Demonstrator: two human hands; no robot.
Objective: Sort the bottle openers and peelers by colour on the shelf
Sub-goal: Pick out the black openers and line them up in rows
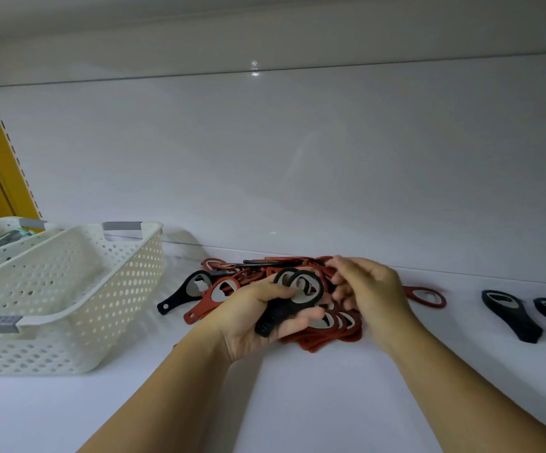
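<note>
Two loose black openers (510, 313) lie on the shelf (314, 403), far right?
Yes. Left grip (255, 318) curls round the held black openers (279, 315) above the red pile (330, 330); right grip (369, 289) hovers there, fingers bent, blurred: cannot tell what it holds.

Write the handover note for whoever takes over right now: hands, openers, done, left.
Left hand grips black openers over the pile. Right hand is curled above the pile; blurred, grip unclear.
The pile, mostly red with some black, lies mid-shelf. Two black openers lie apart to the right; one black opener lies left of the pile.
Done: a black group started on the right.
Left: pull the remaining black ones out of the red.
</note>
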